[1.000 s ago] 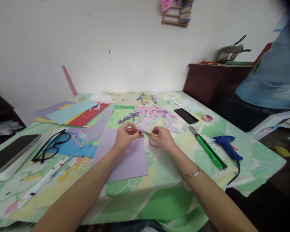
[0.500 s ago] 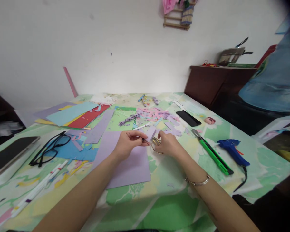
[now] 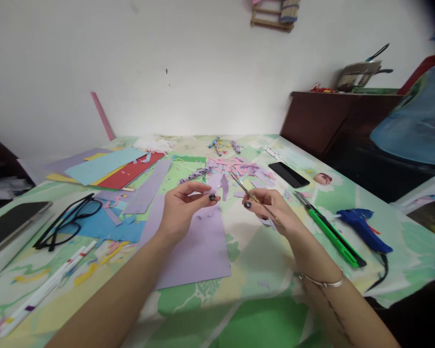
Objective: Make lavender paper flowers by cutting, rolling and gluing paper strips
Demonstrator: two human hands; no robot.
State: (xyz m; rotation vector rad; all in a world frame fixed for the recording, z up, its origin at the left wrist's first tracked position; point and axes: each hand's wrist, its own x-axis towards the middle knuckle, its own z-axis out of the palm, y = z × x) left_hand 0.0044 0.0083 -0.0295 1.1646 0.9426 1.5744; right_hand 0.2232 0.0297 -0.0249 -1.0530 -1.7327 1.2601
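My left hand [image 3: 188, 205] is closed in a pinch above a purple paper sheet [image 3: 199, 251]. A small light-purple paper piece [image 3: 213, 181] shows at its fingertips, though the fingers partly hide it. Just right of those fingertips is a curled purple paper scrap [image 3: 224, 187]; whether it is held or falling I cannot tell. My right hand [image 3: 270, 208] is shut on slim metal scissors [image 3: 242, 183], blades pointing up and left toward the scrap. The fingers cover much of the scissors' handles.
Pink and purple scraps [image 3: 235, 166] lie beyond my hands. To the right are a black phone [image 3: 288, 174], a green utility knife [image 3: 335, 237] and a blue glue gun [image 3: 364, 229]. On the left are glasses [image 3: 70, 222], coloured sheets [image 3: 105, 166], another phone [image 3: 10, 229] and white pens [image 3: 47, 290].
My hands have moved apart, the right one turning so the scissors now point away from me. A curled purple scrap now shows between them. The view has shifted slightly.
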